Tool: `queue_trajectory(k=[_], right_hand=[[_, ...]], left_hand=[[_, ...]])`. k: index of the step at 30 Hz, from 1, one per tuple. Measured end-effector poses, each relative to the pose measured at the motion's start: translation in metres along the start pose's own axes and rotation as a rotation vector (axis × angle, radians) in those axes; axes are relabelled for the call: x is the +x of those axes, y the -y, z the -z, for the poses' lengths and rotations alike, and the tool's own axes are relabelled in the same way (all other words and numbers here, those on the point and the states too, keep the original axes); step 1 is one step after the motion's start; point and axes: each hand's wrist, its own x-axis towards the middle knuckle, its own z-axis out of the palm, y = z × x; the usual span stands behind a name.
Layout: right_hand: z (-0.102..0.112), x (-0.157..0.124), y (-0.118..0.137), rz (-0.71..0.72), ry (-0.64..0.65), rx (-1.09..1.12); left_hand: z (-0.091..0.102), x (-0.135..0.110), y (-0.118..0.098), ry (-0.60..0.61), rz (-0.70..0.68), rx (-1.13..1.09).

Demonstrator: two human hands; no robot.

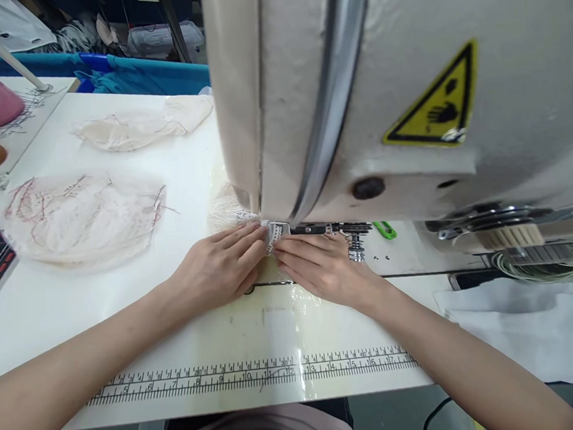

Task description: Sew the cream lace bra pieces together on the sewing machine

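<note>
Under the sewing machine's head (pixel 296 100), a piece of white lace fabric (pixel 274 235) lies at the presser foot, and its sheer, gathered part (pixel 226 208) spreads to the left, partly hidden by the machine. My left hand (pixel 225 264) is closed on the lace from the left, fingers together and thumb tucked low. From the right, my right hand (pixel 326 265) rests with fingers stretched flat, their tips touching the lace edge. The machine's tension parts cover some of its back. The needle cannot be made out.
Two sheer fabric pieces with loose red threads, one near (pixel 86 219) and one farther back (pixel 143 126), lie at left. Green thread snips (pixel 385 230) lie behind my right hand. White cloth (pixel 532 327) is at right. A printed ruler (pixel 250 375) runs along the table's front.
</note>
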Motion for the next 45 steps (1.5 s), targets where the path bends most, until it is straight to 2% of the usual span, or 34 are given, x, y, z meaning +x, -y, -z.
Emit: queue_trajectory(k=[5,21,31,45], right_hand=[[-0.001,0.0,-0.002,-0.013,-0.031,0.056],[-0.006,-0.005,-0.008,-0.12,-0.003,0.101],[0.009,0.008,-0.005,-0.246,0.097,0.095],[0.002,0.005,-0.007,-0.325,0.108,0.202]], left_hand=[[0.0,0.001,-0.002,0.011,0.033,0.0],[-0.003,-0.002,-0.002,0.014,-0.024,0.06],[-0.004,0.001,-0.001,0.04,0.001,0.033],[-0.005,0.001,-0.002,0.008,0.067,0.003]])
